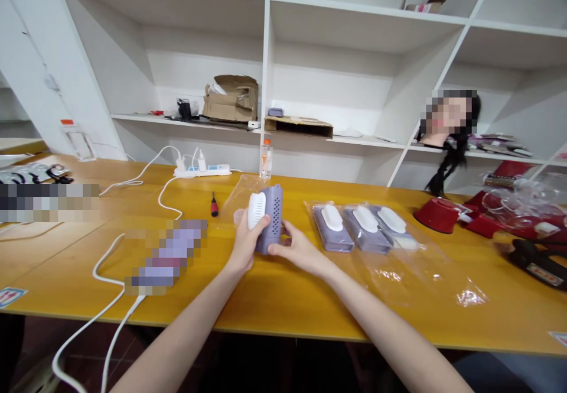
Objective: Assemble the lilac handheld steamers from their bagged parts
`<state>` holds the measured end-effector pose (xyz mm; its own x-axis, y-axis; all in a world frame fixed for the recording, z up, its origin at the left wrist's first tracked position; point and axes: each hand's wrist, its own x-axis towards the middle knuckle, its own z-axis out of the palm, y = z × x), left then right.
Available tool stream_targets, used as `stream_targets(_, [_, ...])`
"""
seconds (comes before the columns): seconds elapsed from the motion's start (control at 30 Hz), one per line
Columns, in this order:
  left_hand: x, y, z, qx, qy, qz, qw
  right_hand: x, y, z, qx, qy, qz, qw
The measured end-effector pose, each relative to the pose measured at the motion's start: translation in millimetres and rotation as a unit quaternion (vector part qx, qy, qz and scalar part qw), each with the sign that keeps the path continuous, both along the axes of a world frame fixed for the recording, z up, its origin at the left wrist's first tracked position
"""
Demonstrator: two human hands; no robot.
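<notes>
Above the table, a purple box-shaped case (275, 216) with rows of dark holes is held upright between my hands. A white brush-like piece (257, 210) with ridges sits against its left side. My left hand (246, 244) is closed round the case and the white piece from the left, thumb on the case's face. From the right, my right hand (297, 250) grips the case's lower edge, thumb in front and fingers partly hidden behind. A clear plastic bag (234, 195) lies flat just behind. To the right, three similar purple cases (333, 236) with white pieces on top lie in clear bags.
A small red-and-black screwdriver (214, 205) and a blurred-out device (170, 257) with white cables lie left. Behind stand a power strip (201, 171) and an orange-capped bottle (265, 159). Red equipment (438, 214) and a mannequin head (447, 118) are at right.
</notes>
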<state>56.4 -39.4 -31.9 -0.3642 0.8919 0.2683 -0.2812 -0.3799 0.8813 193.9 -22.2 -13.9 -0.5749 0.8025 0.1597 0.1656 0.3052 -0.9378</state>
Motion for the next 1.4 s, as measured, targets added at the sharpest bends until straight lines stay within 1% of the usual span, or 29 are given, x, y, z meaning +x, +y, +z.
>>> stream_targets(0.03, [2, -2, 1.6, 0.01, -0.016, -0.041, 0.999, -1, -2, -3.8, 0.017, 0.001, -0.026, 1.0])
stream_targets(0.1, [2, -6, 3.8, 0.027, -0.044, -0.102, 0.993, -1, 1, -8.8, 0.02, 0.016, -0.071, 0.997])
stream_targets(0.17, [0, -7, 3.1, 0.015, -0.048, -0.116, 0.992, 2, 7, -9.8, -0.016, 0.051, -0.078, 0.996])
stream_targets(0.27, [-2, -6, -2.5, -0.014, 0.014, -0.125, 0.992, 8, 12, -8.1, -0.075, 0.112, -0.055, 0.989])
stream_targets(0.33, [0, -4, -6.6, -0.019, 0.064, -0.149, 0.987, 11, 12, -7.5, -0.094, 0.131, -0.051, 0.986])
stream_targets(0.4, [3, -4, -9.1, -0.017, 0.091, -0.168, 0.981, 13, 11, -7.9, -0.095, 0.13, -0.056, 0.985])
stream_targets(0.53, [7, -7, -9.3, -0.003, 0.135, -0.151, 0.979, 15, 7, -6.6, -0.089, 0.115, -0.053, 0.988])
stream_targets(0.67, [5, -9, -8.7, 0.004, 0.156, -0.161, 0.974, 16, 3, -1.1, -0.138, 0.121, 0.003, 0.983])
stream_targets(0.73, [6, -9, -9.1, 0.008, 0.156, -0.157, 0.975, 16, 2, 0.0, -0.147, 0.124, 0.018, 0.981])
stream_targets(0.87, [9, -9, -9.2, 0.014, 0.142, -0.142, 0.98, 17, 2, -2.8, -0.141, 0.121, 0.007, 0.983])
stream_targets(0.97, [6, -10, -6.4, -0.023, 0.095, -0.157, 0.983, 19, 4, -1.3, -0.14, 0.116, 0.013, 0.983])
stream_targets(1.03, [1, -11, -3.5, -0.071, 0.046, -0.194, 0.977, 22, 6, 3.1, -0.14, 0.118, 0.026, 0.983])
stream_targets(1.07, [-2, -12, -2.2, -0.094, 0.017, -0.225, 0.97, 24, 7, 5.7, -0.141, 0.124, 0.032, 0.982])
stream_targets(1.13, [-8, -15, -0.7, -0.118, -0.04, -0.304, 0.944, 27, 8, 9.5, -0.152, 0.143, 0.046, 0.977])
stream_targets(1.23, [-11, -19, -1.5, -0.108, -0.098, -0.405, 0.902, 28, 8, 9.2, -0.185, 0.161, 0.077, 0.966])
stream_targets(1.3, [-10, -21, -2.7, -0.101, -0.109, -0.439, 0.886, 28, 7, 6.1, -0.194, 0.178, 0.095, 0.96])
stream_targets(1.33, [-9, -22, -2.9, -0.099, -0.106, -0.444, 0.884, 27, 7, 4.5, -0.194, 0.191, 0.1, 0.957])
stream_targets(1.4, [-5, -22, -2.0, -0.099, -0.091, -0.434, 0.891, 26, 6, 2.4, -0.193, 0.21, 0.103, 0.953])
